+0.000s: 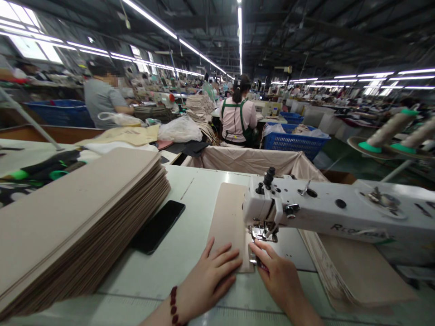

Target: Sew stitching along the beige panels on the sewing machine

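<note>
A beige fabric panel (228, 213) lies lengthwise on the sewing table, its right edge running under the head of a white sewing machine (261, 203). My left hand (212, 274) rests flat on the near part of the panel, fingers spread. Close in front of the metal presser foot (261, 233), my right hand (275, 269) has its fingers bent and pressed together at the panel's right edge. What lies under those fingertips is hidden. A small metal part (253, 259) shows beside them.
A tall stack of beige panels (84, 190) stands at left, with a black phone (159, 226) beside it. More panels (363, 267) lie under the machine arm at right. Behind the table are a cloth-lined bin (244, 158), a blue crate (294, 141) and seated co-workers. Thread cones (390, 131) stand at right.
</note>
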`<state>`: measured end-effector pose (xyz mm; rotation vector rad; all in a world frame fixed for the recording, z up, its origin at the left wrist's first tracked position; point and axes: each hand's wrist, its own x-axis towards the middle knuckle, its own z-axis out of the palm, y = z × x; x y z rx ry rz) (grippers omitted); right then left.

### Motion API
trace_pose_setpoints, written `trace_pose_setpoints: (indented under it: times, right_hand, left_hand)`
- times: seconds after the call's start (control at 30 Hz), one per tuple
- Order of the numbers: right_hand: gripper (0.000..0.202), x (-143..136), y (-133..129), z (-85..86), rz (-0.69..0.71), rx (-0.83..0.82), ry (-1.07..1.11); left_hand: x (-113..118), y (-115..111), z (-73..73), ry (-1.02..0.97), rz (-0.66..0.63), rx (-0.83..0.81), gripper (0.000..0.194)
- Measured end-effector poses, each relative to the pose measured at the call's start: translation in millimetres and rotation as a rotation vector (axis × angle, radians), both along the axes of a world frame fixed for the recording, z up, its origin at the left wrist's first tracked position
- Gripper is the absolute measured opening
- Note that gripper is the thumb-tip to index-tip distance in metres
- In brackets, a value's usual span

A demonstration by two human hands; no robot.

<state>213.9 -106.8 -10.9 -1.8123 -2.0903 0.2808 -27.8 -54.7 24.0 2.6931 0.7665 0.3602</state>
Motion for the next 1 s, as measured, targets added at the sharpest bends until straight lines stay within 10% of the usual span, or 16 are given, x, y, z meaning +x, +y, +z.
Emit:
trace_pose_setpoints:
  times: [1.0]
  right_hand:
    - [0.064, 2, 0, -0.8, 0.013, 0.019, 0.010]
  left_hand:
    - [24, 51, -17.9, 0.025, 0.097, 0.065, 0.055]
